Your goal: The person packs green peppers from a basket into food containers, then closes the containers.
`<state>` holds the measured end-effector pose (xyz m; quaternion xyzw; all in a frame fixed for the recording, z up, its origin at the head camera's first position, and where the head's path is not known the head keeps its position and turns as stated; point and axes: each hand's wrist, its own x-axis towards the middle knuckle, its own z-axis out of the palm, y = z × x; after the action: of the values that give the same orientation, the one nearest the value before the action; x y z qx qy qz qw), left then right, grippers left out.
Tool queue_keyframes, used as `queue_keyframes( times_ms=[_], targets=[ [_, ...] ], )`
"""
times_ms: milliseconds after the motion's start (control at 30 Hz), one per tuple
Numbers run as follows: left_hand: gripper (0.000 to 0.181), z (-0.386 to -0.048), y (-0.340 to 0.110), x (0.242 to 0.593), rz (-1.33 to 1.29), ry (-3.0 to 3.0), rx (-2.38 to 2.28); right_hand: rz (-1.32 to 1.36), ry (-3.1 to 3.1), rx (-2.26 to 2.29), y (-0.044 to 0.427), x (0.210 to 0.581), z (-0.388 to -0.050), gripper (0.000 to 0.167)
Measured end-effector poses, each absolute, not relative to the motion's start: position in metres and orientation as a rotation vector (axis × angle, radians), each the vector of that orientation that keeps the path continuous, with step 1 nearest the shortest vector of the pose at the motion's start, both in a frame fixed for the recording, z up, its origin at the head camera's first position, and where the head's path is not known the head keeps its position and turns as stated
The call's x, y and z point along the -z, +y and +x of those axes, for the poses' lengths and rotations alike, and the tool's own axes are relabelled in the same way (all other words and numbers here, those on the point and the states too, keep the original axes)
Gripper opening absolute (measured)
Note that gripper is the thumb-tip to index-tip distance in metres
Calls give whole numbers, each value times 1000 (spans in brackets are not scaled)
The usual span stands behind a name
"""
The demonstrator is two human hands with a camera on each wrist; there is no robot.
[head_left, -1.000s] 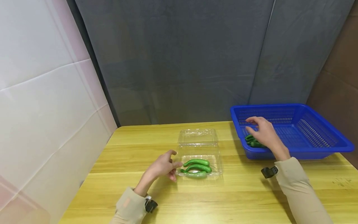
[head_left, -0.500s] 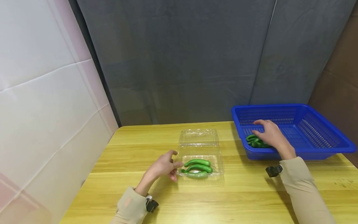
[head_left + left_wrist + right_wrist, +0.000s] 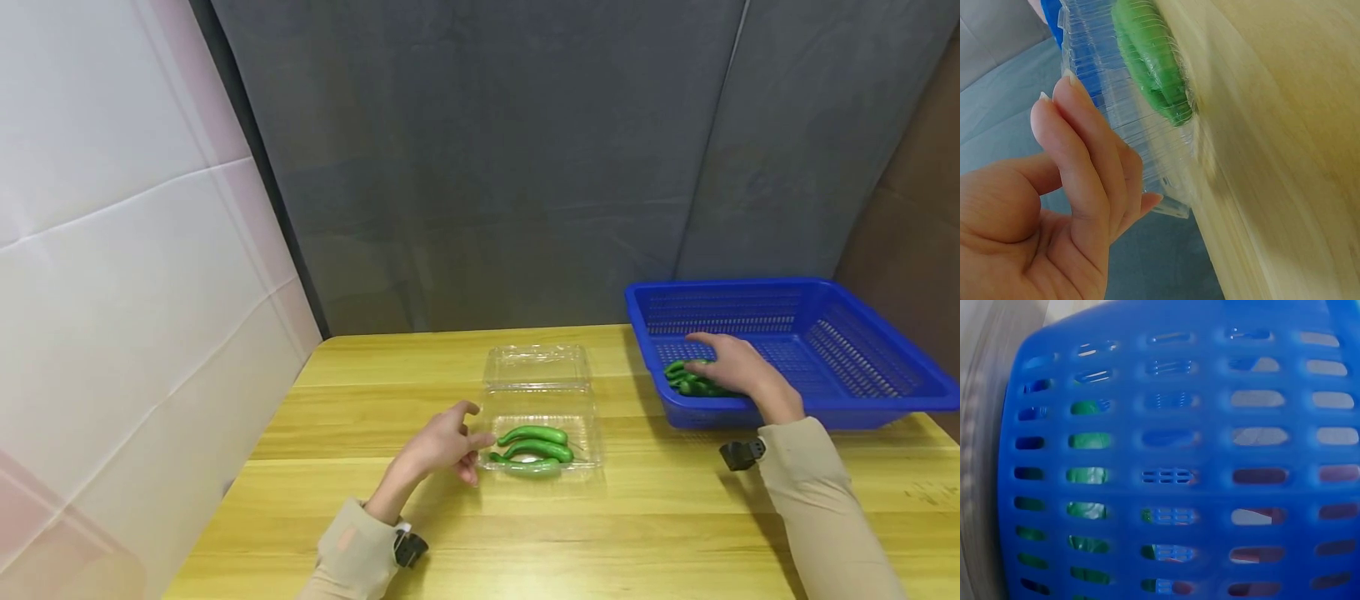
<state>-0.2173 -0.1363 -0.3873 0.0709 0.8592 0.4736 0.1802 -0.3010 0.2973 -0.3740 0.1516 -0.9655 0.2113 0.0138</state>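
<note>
Three long green peppers (image 3: 542, 451) lie side by side in a clear plastic clamshell box (image 3: 587, 432), whose lid (image 3: 537, 364) is folded back away from the person. At the box's left side is my left hand (image 3: 441, 442), its fingers loosely bent and a fingertip at the edge. In the left wrist view the hand (image 3: 1082, 175) sits beside the ribbed box wall and grips nothing visible. My right hand (image 3: 738, 367) reaches into a blue basket (image 3: 840, 415), over a pile of green peppers (image 3: 692, 385). Its fingers are spread; the fingertips' contact is unclear.
The wooden table (image 3: 600, 542) carries both containers. A grey curtain (image 3: 487, 167) stands behind it and a white panel (image 3: 112, 292) at the left. Slotted basket wall (image 3: 1210, 494) fills the right wrist view, with green peppers (image 3: 1088, 475) showing through.
My right hand has moved lower and a little right, down to the peppers in the basket. The left hand stays beside the box. The whole view has shifted slightly.
</note>
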Motion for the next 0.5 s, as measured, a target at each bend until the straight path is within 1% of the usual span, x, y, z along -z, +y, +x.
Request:
queue_keyframes(
  times_ms=[267,500],
  targets=[
    [63,-218,-137,387,208,2425,-1342,517,-3015,-651,297,374,-298,47],
    [63,-218,-137,387,206,2425,-1342,478,-3049,-614,298,372,-297,36]
  ],
)
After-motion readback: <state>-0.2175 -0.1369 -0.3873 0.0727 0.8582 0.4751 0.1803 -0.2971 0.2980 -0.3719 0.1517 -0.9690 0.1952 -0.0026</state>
